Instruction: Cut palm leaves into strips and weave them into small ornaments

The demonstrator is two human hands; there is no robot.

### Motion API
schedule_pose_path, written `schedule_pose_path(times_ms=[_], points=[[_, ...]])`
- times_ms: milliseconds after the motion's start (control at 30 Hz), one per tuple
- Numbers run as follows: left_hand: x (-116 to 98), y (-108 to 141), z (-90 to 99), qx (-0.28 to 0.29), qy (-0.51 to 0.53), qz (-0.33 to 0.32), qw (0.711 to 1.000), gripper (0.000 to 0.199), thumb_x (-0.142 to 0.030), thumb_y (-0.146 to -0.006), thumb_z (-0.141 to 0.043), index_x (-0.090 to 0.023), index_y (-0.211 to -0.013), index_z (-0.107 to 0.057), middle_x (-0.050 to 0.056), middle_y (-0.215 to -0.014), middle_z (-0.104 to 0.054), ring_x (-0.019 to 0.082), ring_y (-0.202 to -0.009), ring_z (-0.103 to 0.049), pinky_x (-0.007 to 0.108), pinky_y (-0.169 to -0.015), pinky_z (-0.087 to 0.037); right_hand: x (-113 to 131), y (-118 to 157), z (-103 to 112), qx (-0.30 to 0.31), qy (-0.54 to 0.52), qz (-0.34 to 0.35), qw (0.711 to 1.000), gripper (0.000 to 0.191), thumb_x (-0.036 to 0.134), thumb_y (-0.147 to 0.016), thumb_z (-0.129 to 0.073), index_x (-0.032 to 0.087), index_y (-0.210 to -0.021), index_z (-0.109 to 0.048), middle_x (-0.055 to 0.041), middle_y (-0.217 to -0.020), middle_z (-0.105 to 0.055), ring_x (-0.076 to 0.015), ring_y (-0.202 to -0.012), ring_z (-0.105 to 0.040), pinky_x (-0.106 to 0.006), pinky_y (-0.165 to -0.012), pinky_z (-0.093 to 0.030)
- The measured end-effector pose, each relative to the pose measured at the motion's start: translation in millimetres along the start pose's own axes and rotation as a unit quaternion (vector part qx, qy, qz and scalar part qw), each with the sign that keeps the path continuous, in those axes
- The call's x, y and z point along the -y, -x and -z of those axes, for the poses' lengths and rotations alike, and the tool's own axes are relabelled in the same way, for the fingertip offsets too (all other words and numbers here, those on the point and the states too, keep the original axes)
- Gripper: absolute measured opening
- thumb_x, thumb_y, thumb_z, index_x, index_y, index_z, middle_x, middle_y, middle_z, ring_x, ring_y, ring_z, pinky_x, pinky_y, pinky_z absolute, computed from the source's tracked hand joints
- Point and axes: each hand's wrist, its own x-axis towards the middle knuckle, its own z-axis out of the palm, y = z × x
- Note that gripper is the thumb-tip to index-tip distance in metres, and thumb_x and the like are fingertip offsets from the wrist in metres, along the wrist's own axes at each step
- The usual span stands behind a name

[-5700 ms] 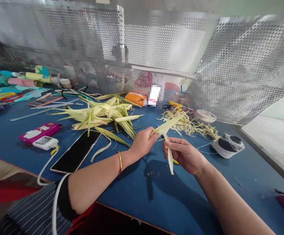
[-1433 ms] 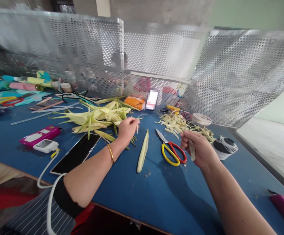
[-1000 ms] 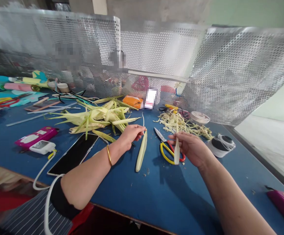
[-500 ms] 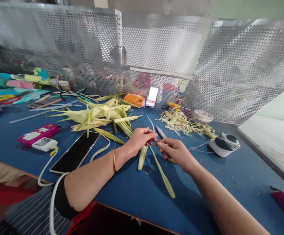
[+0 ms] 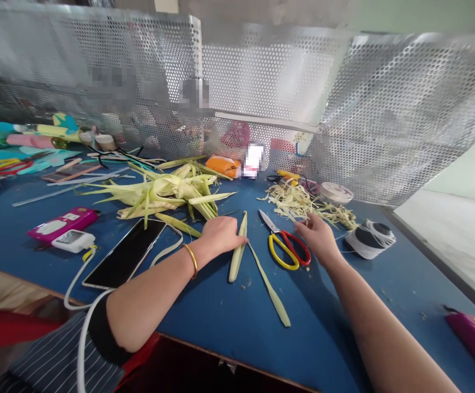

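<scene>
My left hand (image 5: 221, 236) is closed, its thumb at the narrow tip of a pale green corn husk strip (image 5: 270, 288) that trails toward the table's front edge. Beside that thumb lies a folded piece of husk (image 5: 238, 254). My right hand (image 5: 318, 234) is apart from the left, low over the table, fingers spread, with nothing visible in them. Just left of it rest scissors (image 5: 284, 243) with one yellow and one red handle, blades pointing away from me. A spool of white thread (image 5: 370, 240) stands to its right, a strand running toward the hand.
A heap of corn husks (image 5: 167, 191) lies behind my left hand; shredded husk (image 5: 298, 199) lies behind my right. A black-screened phone (image 5: 125, 254) and a purple device (image 5: 63, 226) are at left. A perforated metal screen (image 5: 262, 76) bounds the back of the blue table (image 5: 204, 322).
My hands were together, pinching a thin strand; they have separated. The right hand moved right, uncovering the scissors. My left hand has come slightly lower and stays by the husk.
</scene>
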Motion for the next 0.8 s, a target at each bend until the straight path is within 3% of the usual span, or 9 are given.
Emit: schedule_pose_path(times_ms=[133,200,300,367,467,533,600,667,800], points=[[1,-1,-0.9,0.039,0.004,-0.005,0.999,0.025,-0.029,-0.063,-0.071,-0.021,-0.045,-0.055,0.004,-0.054,-0.057,0.022,-0.062,-0.062,0.027,-0.056,-0.036,-8,-5,6,-0.080,0.211,0.081,0.971,0.067,0.038,-0.081,-0.056,0.011,-0.141,-0.043,-0.0241,-0.137,-0.052,-0.0376,-0.118,-0.056,-0.048,-0.093,-0.046],[1,-3,0.0,0.025,0.016,-0.001,1.000,0.019,-0.022,-0.062,-0.067,-0.021,-0.047,-0.057,0.004,-0.054,-0.058,0.021,-0.062,-0.061,0.027,-0.055,-0.036,-3,-1,8,-0.114,0.253,0.128,0.952,0.067,0.035,-0.083,-0.054,0.010,-0.143,-0.041,-0.0251,-0.143,-0.046,-0.0401,-0.126,-0.050,-0.051,-0.098,-0.042],[1,-5,4.8,-0.050,0.019,0.008,0.999,0.012,-0.022,-0.071,-0.062,-0.021,-0.059,-0.062,0.005,-0.063,-0.064,0.022,-0.065,-0.062,0.028,-0.057,-0.036,11,9,7,-0.129,0.242,0.183,0.944,0.048,0.034,-0.086,-0.052,0.015,-0.130,-0.057,-0.0198,-0.133,-0.057,-0.0371,-0.117,-0.056,-0.049,-0.096,-0.043],[-1,-5,9.0,-0.112,0.025,0.017,0.993,0.012,-0.025,-0.078,-0.058,-0.022,-0.069,-0.064,0.006,-0.070,-0.068,0.022,-0.068,-0.063,0.028,-0.059,-0.037,21,19,2,-0.084,0.180,0.198,0.960,0.032,0.039,-0.087,-0.053,0.020,-0.108,-0.068,-0.0137,-0.116,-0.067,-0.0315,-0.102,-0.063,-0.043,-0.090,-0.046],[-5,-3,13.4,-0.161,0.056,0.024,0.985,0.011,-0.027,-0.082,-0.057,-0.022,-0.074,-0.064,0.004,-0.075,-0.070,0.021,-0.069,-0.063,0.028,-0.060,-0.037,37,41,-12,0.085,0.047,0.189,0.977,0.026,0.045,-0.086,-0.058,0.023,-0.093,-0.069,-0.0054,-0.085,-0.071,-0.0227,-0.079,-0.065,-0.033,-0.073,-0.048],[-8,-1,14.1,-0.169,0.075,0.018,0.983,0.010,-0.027,-0.081,-0.058,-0.022,-0.074,-0.063,0.004,-0.075,-0.070,0.021,-0.069,-0.062,0.028,-0.060,-0.036,45,56,-21,0.194,0.047,0.230,0.952,0.022,0.041,-0.084,-0.063,0.024,-0.098,-0.068,-0.0024,-0.082,-0.070,-0.0194,-0.074,-0.063,-0.029,-0.068,-0.045],[-9,0,13.8,-0.173,0.084,0.011,0.981,0.010,-0.027,-0.081,-0.059,-0.022,-0.073,-0.062,0.003,-0.075,-0.070,0.020,-0.069,-0.062,0.028,-0.061,-0.036,50,68,-27,0.270,0.131,0.271,0.915,0.013,0.030,-0.080,-0.067,0.024,-0.092,-0.068,-0.0013,-0.081,-0.070,-0.0179,-0.071,-0.062,-0.028,-0.064,-0.040],[-8,-1,13.6,-0.184,0.097,0.005,0.978,0.010,-0.028,-0.081,-0.059,-0.022,-0.073,-0.061,0.002,-0.074,-0.070,0.019,-0.068,-0.062,0.028,-0.061,-0.037,52,73,-30,0.287,0.213,0.262,0.896,0.011,0.017,-0.078,-0.064,0.023,-0.086,-0.066,-0.0013,-0.074,-0.068,-0.0176,-0.068,-0.060,-0.027,-0.059,-0.036],[-6,-4,13.9,-0.215,0.169,-0.011,0.962,0.011,-0.029,-0.081,-0.060,-0.021,-0.073,-0.060,0.002,-0.073,-0.069,0.018,-0.070,-0.063,0.027,-0.065,-0.041,49,68,-27,0.282,0.208,0.155,0.924,0.011,0.013,-0.079,-0.055,0.021,-0.081,-0.062,0.0004,-0.059,-0.062,-0.0158,-0.056,-0.056,-0.027,-0.055,-0.033]])
